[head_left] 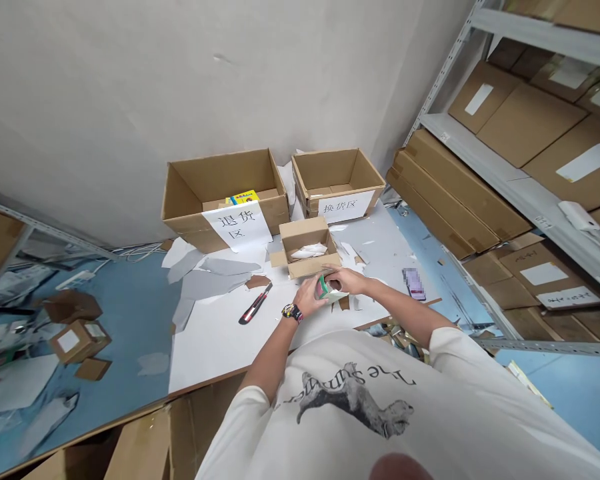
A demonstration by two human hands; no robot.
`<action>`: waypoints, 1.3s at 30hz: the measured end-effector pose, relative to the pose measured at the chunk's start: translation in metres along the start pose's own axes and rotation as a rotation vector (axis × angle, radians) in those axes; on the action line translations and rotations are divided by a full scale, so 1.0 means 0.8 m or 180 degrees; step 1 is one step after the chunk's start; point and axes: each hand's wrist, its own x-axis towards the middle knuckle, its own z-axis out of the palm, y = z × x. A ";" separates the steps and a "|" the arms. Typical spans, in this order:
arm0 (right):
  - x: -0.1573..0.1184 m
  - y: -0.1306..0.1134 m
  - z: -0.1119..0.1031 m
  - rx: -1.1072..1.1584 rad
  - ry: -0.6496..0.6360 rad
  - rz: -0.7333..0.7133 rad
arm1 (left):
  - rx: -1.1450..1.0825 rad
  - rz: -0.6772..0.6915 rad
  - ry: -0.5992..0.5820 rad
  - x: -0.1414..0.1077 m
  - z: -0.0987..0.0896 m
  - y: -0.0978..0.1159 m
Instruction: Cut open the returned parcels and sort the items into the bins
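This is a tight corner of a store room, and a white worktop (220, 350) sits in the middle of it. Closest of all is the person's pale, soft shirt (350, 413), with a dark animal print on it. The left hand (307, 298) has a black watch (293, 312) on its wrist. It and the right hand (344, 280) are curled nearly shut around a small packet (325, 288) and hold it together. The packet has green and red on it and a bit of white paper at its edge. It sits just above the worktop, right by a little open cardboard box (305, 248) with soft white stuff inside.

A red and black box cutter (254, 304) lies flat to the left of the hands. A phone (414, 283) with a blurred screen lies to the right. Thin grey scraps (215, 279) spread over the white top.

Farther off, two big open cardboard boxes (225, 193) stand by the rough pale wall (180, 100). Each has a paper sign with Chinese writing, and one holds a yellow and blue thing (243, 197). On the right, a metal shelf (517, 180) holds flat brown boxes (523, 123). Small boxes (77, 340) sit on the blue floor (135, 313) to the left.
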 end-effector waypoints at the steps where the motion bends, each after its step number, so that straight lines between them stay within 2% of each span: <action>1: -0.001 -0.003 -0.004 0.0025 -0.0015 -0.0019 | 0.0053 -0.0045 -0.0116 0.001 0.000 0.000; 5: -0.003 -0.024 -0.019 -0.0048 -0.0127 -0.0142 | 0.0172 -0.0315 -0.0335 -0.002 -0.001 -0.006; 13: -0.015 -0.052 -0.041 -0.0369 -0.0211 -0.0116 | 0.0225 -0.0414 -0.0247 -0.017 0.000 -0.020; 18: -0.010 -0.053 -0.036 -0.0232 0.0197 -0.0335 | -0.0087 -0.0257 -0.0114 -0.027 0.017 -0.026; 23: -0.012 -0.062 -0.028 -0.0393 0.0132 -0.0286 | -0.0299 -0.0350 -0.0091 -0.032 0.026 -0.034; 30: -0.013 -0.076 -0.054 -0.0262 0.0000 -0.0112 | -0.0472 -0.0509 0.0020 -0.024 0.010 -0.025; 39: -0.006 -0.080 -0.061 0.0220 0.0423 -0.0287 | -0.0463 -0.0595 0.0024 -0.036 -0.018 -0.019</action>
